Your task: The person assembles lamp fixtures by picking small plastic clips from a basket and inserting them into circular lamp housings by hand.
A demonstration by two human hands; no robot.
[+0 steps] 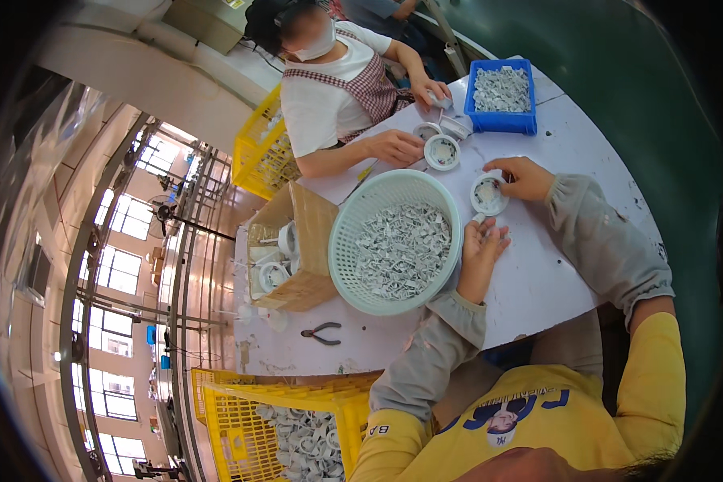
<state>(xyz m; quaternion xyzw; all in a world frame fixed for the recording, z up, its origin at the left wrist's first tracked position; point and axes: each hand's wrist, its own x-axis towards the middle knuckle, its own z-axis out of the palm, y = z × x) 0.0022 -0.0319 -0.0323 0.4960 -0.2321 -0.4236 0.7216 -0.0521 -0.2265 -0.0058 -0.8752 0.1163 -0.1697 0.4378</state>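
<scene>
Wearing: the person is wearing a yellow shirt and grey sleeves, low in the frame.
Yellow crate: sitting at lower left, loaded with pale parts.
Pliers: lying on the white tabletop, left of centre.
Left hand: resting at centre, palm up and fingers loosely open, cradling small pale pieces, just beside the rim of the green basket.
Green basket: sitting at centre-left, filled with small grey parts.
Cardboard box: standing left of the basket, touching it, with white round parts inside.
Right hand: reaching right of centre, fingers curled onto the rim of a white round cap.
Co-worker: sitting across at the top, each hand touching white round parts.
Blue bin: sitting at upper right, holding grey pieces.
</scene>
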